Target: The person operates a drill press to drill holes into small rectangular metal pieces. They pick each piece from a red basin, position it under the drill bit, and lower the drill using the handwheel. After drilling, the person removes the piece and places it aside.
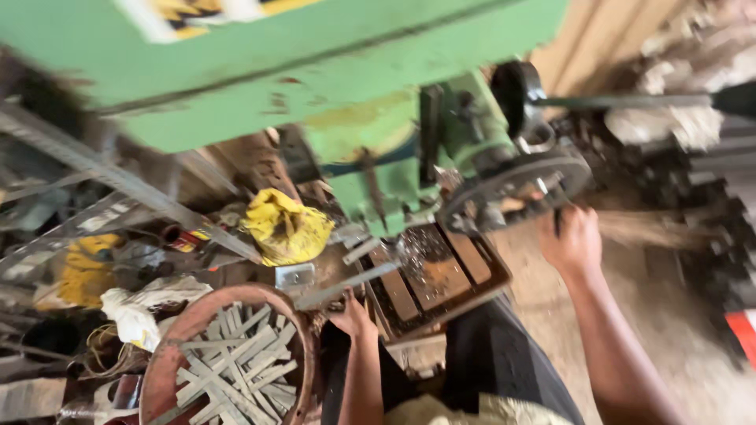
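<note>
Green press machine [370, 94] w/ cluttered floor; right hand [573, 240] fingers grip its wheel handle [556, 222], left hand [352, 316] pinching metal strip [346, 285].

Daylit, heavy motion blur, soft edges.

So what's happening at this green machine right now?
A person sits at a green machine. The right hand grips a handle on its dark wheel. The left hand holds a flat metal strip toward the machine's bed. A round basin of similar strips sits beside the left arm.
</note>
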